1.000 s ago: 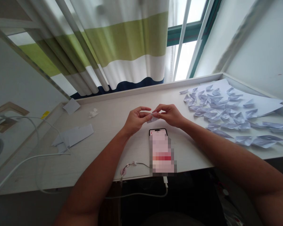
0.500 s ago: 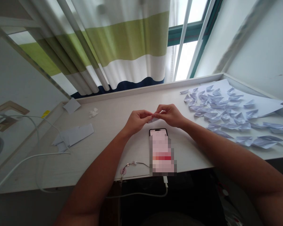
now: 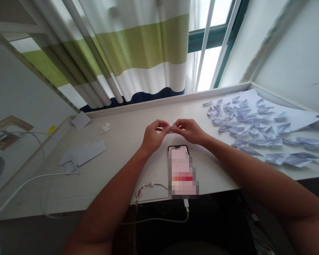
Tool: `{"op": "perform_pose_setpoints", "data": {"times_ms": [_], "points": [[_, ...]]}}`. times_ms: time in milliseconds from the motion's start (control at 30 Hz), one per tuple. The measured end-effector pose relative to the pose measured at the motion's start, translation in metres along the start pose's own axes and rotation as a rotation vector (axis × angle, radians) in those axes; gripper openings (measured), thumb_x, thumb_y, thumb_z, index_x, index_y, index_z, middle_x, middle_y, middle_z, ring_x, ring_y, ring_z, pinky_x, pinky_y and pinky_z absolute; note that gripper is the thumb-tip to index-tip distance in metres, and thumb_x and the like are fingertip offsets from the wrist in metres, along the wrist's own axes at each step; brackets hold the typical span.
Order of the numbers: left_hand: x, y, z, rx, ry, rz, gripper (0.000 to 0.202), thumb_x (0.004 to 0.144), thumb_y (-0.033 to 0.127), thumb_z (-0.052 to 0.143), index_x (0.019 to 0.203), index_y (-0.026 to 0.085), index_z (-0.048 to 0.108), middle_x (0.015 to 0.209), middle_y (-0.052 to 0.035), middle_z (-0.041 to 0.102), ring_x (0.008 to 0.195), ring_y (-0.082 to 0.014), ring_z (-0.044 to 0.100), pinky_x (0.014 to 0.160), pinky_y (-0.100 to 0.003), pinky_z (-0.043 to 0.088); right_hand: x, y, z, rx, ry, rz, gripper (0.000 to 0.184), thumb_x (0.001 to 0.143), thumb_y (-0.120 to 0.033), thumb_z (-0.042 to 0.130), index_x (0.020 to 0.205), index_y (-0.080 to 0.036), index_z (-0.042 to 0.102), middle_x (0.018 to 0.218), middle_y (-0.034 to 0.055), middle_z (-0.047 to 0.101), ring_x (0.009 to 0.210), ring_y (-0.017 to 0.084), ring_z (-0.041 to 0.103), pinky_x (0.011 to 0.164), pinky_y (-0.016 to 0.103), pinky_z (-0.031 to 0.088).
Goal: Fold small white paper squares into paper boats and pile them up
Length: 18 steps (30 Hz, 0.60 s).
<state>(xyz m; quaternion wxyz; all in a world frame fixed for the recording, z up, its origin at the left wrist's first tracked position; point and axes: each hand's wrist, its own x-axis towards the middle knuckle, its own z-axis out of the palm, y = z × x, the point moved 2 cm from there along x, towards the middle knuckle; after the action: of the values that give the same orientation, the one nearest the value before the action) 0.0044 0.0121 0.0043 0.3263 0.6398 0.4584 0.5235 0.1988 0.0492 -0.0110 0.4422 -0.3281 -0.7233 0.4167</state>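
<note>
As both forearms (image 3: 122,180) angle inward, hands (image 3: 153,135) nearly meeting, pinching a small paper (image 3: 172,128)

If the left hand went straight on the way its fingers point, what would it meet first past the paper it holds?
Probably the right hand, which pinches the other end of the same small paper; the left hand points toward it, though depth is hard to judge.

phone screen (image 3: 179,161) blurred by pixelation, held paper (image 3: 171,128) partly hidden, curtain (image 3: 143,46) cropped above
</note>
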Motion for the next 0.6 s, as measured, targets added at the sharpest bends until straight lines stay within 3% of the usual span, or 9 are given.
{"op": "perform_pose_setpoints", "data": {"times_ms": [167, 367, 600], "points": [[0.0, 0.004, -0.003, 0.124, 0.04, 0.123, 0.014, 0.087, 0.023, 0.085, 0.085, 0.024, 0.071, 0.099, -0.0048, 0.081, 0.101, -0.024, 0.073, 0.097, -0.039, 0.053, 0.001, 0.008, 0.005, 0.191, 0.019, 0.045, 0.053, 0.08, -0.071, 0.089, 0.088, -0.02, 0.074, 0.088, 0.0064, 0.079, 0.082, 0.022, 0.074, 0.08, 0.04, 0.06], [0.004, -0.007, -0.003, -0.067, 0.018, -0.028, 0.032, 0.078, 0.027, 0.093, 0.093, 0.022, 0.066, 0.088, -0.0024, 0.077, 0.082, -0.0187, 0.073, 0.08, -0.033, 0.054, 0.0, 0.007, 0.007, 0.274, -0.027, 0.039, 0.048, 0.079, -0.06, 0.094, 0.096, -0.02, 0.073, 0.087, 0.0039, 0.079, 0.081, 0.02, 0.074, 0.08, 0.038, 0.061], [0.002, -0.005, 0.0, -0.149, 0.028, -0.074, 0.035, 0.076, 0.031, 0.095, 0.101, 0.02, 0.073, 0.086, -0.003, 0.079, 0.081, -0.0178, 0.075, 0.079, -0.03, 0.057, -0.002, 0.001, 0.006, 0.247, -0.037, 0.027, 0.048, 0.081, -0.059, 0.094, 0.1, -0.019, 0.077, 0.095, 0.0068, 0.081, 0.085, 0.022, 0.076, 0.081, 0.04, 0.063]]}}
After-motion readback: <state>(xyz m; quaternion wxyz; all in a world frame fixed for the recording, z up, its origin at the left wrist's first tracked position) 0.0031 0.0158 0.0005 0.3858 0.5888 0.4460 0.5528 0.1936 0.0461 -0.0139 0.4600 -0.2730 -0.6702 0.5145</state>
